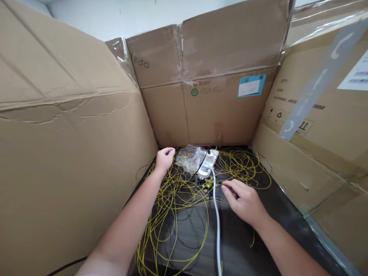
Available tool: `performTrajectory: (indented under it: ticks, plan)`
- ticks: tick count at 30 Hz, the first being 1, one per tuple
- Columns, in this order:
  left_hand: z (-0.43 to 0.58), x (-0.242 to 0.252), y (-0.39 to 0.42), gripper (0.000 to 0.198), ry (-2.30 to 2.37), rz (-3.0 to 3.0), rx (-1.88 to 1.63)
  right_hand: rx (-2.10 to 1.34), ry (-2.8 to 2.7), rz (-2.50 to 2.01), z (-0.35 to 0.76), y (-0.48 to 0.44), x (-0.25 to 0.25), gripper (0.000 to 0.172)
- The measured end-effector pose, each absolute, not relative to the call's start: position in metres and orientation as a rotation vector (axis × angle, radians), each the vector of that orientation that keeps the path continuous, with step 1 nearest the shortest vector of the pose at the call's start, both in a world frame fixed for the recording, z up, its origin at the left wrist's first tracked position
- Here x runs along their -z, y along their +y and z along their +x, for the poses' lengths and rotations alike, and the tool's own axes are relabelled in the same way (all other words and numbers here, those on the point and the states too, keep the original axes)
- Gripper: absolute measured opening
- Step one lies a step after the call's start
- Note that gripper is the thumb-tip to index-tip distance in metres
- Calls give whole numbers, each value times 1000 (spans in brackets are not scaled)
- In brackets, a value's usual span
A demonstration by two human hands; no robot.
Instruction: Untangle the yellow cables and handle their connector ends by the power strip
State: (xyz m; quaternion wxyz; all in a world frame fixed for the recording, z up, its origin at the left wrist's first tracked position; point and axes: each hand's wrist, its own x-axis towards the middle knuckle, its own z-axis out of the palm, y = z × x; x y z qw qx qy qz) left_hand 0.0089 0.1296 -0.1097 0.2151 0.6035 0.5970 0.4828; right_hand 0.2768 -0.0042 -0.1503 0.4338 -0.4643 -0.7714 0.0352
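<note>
A tangle of thin yellow cables (175, 199) lies spread over a dark table top (276, 207). My left hand (164, 159) is curled into a loose fist at the far left of the tangle, its fingers closed among the yellow strands. My right hand (244, 201) rests over the table to the right, fingers bent together in a pinch near a yellow strand. Between the hands stands a white power strip (207, 164) with a white cord (217, 226) running toward me. A crumpled clear plastic bag (190, 157) lies beside the strip.
Tall cardboard walls enclose the table: one on the left (66, 153), one at the back (207, 88) with a blue label (251, 85), one on the right (322, 115). Thin black cables (189, 222) loop among the yellow ones.
</note>
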Motion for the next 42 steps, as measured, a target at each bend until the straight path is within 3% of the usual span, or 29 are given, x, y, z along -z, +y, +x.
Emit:
performTrajectory:
  ticks: [10, 16, 20, 26, 29, 33, 42]
  plan:
    - [-47, 135, 186, 5, 1924, 1767, -963, -91, -1777, -1257, 290, 0, 152, 12]
    - [-70, 132, 200, 15, 1960, 1830, -853, -128, -1814, -1249, 286, 0, 154, 13]
    - [-68, 128, 195, 7, 1887, 1874, -707, -124, -1829, -1262, 287, 0, 155, 14]
    - [-46, 134, 179, 40, 1743, 1993, -531, -124, -1829, -1291, 289, 2, 156, 13]
    - [-34, 138, 172, 35, 1614, 2058, -432, -120, -1841, -1299, 289, 2, 156, 13]
    - [-25, 141, 164, 13, 1365, 2100, -322, -128, -1855, -1304, 289, 2, 156, 13]
    - [-8, 129, 151, 21, 1246, 2112, -443, -143, -1869, -1311, 289, 2, 157, 15]
